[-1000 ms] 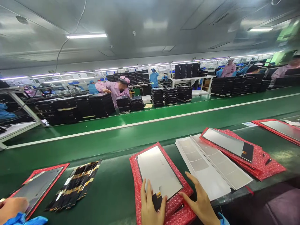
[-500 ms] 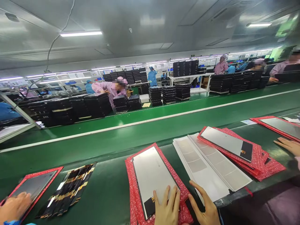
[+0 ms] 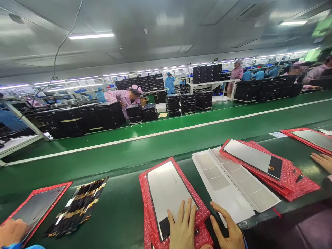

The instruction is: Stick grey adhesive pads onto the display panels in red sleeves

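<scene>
Silver panel (image 3: 164, 185) beneath splayed left hand (image 3: 183, 226); right hand (image 3: 230, 232) just beside, also spread, contact unclear.

ceiling (image 3: 135, 20): grey, shiny — tube lights (image 3: 91, 36) lit | back: white table (image 3: 215, 83) | left: white frame (image 3: 28, 121) | middle: green counter (image 3: 116, 152)

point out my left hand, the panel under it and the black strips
Left hand (image 3: 183, 223): head view, its back
Panel (image 3: 166, 186): head view, its silver face
Black strips (image 3: 77, 209): head view, pile's middle

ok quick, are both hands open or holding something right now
Left hand: open, spread on the silvery panel.
Right hand: open, beside the red bubble wrap, no held item visible.
</scene>
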The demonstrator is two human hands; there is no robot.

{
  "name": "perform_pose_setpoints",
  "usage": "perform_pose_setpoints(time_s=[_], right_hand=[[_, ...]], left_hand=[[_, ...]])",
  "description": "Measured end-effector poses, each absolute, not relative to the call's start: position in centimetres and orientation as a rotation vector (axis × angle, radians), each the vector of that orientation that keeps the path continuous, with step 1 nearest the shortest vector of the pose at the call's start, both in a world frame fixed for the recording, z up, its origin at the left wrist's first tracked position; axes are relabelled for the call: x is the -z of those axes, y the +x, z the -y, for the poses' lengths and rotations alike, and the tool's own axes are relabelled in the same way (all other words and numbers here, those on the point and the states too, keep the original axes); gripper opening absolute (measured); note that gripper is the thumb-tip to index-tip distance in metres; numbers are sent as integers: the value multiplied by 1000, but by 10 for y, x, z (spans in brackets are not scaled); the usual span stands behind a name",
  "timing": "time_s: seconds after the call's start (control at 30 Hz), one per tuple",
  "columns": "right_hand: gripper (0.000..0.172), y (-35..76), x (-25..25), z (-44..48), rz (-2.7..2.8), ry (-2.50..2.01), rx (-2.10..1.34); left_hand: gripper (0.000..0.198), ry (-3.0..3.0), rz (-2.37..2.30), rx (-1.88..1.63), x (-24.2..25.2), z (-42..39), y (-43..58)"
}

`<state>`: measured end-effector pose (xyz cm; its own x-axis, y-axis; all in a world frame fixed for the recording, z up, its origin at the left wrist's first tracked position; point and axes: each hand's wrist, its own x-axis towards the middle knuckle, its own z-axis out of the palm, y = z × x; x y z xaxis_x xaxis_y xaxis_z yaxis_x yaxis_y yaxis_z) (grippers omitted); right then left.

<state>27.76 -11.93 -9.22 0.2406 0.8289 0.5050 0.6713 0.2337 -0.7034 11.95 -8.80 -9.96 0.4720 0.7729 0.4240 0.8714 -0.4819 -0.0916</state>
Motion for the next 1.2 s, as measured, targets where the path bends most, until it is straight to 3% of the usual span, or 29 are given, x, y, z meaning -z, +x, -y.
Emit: perform_pose_setpoints(time_s=[0.2,0.5,0.7,1.07,1.2], right_hand=[[33,273,96,112,1576,-1487,-225],[51,264,96,100,1966,-1546,-177],[53,258,98,90,2147,-1655,8],[57,256,91,85,2153,-1748,-3],[59,256,91,83,2172,-1751,12]], left_hand=[[85,-2386,1437,504,102,90,115],[50,-2244,1505,486,124,95,81],[51,-2168,1561,569,131,96,81],[52,-2171,1424,716,131,93,64],[43,-2275,1324,753,134,91,52]])
